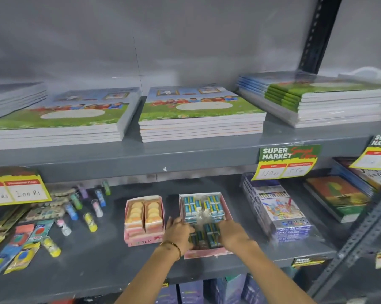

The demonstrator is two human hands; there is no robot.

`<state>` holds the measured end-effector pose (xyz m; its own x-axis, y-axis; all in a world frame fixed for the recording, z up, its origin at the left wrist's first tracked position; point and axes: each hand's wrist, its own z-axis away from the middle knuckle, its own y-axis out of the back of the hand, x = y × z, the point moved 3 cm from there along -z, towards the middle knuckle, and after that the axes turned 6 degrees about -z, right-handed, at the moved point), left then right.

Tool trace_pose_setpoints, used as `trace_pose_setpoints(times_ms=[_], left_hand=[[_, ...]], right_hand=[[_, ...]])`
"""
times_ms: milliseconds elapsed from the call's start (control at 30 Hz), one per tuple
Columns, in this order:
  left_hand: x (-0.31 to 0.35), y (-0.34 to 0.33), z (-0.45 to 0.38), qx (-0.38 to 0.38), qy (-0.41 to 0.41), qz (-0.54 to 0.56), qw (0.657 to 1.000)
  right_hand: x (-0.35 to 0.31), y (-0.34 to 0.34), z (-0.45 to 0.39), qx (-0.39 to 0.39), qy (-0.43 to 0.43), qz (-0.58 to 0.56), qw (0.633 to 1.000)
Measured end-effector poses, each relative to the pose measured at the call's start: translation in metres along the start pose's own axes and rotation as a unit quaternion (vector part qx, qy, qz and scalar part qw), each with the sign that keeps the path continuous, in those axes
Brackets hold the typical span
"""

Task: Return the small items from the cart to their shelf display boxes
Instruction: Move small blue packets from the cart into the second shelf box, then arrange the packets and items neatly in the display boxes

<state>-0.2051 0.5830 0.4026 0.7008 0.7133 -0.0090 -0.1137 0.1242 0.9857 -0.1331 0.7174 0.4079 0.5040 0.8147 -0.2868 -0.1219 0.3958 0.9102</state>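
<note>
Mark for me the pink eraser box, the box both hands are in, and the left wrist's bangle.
pink eraser box (pixel 139 240): head view, front wall.
display box of blue packets (pixel 227 207): head view, right wall.
bangle (pixel 176 246): head view, band across the left wrist.

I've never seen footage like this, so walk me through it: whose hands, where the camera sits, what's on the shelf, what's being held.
No machine here: a person's two bare hands, filmed by one camera worn on the head, looking down and forward at a grey store shelf. The left hand, with a bangle at the wrist, and the right hand both rest on small blue-green packs inside a pink display box. Beside it stands a second pink box of orange erasers. Small tubes lie loose to the left, crayon packs to the right, and notebook stacks on the shelf above.
</note>
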Motion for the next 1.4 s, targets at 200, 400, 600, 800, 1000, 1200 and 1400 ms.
trace_pose_setpoints(times_ms=[200,400,600,800,1000,1200,1400], left_hand=[[0.003,-0.004,0.004,0.02,0.011,0.007,1.0],[0.006,-0.009,0.009,-0.002,0.022,0.025,0.999],[0.005,-0.01,0.012,0.009,0.026,0.038,0.999],[0.005,-0.012,0.014,0.035,0.046,0.044,0.997],[-0.009,-0.001,0.029,0.133,0.052,0.188,0.972],[-0.099,0.009,0.06,0.242,0.185,0.224,0.926],[-0.135,0.007,0.053,0.185,0.171,0.094,0.963]], right_hand=[[-0.012,-0.01,0.006,0.028,-0.057,0.001,0.998],[-0.012,-0.003,0.012,0.056,-0.089,-0.049,0.993],[-0.014,-0.004,0.017,0.063,-0.102,-0.106,0.987],[-0.029,0.003,0.019,0.068,-0.076,-0.007,0.995],[-0.077,0.014,0.03,0.242,0.12,-0.033,0.962],[-0.132,-0.015,0.008,0.2,0.295,-0.015,0.934],[-0.151,-0.028,-0.019,0.136,0.308,0.059,0.94]])
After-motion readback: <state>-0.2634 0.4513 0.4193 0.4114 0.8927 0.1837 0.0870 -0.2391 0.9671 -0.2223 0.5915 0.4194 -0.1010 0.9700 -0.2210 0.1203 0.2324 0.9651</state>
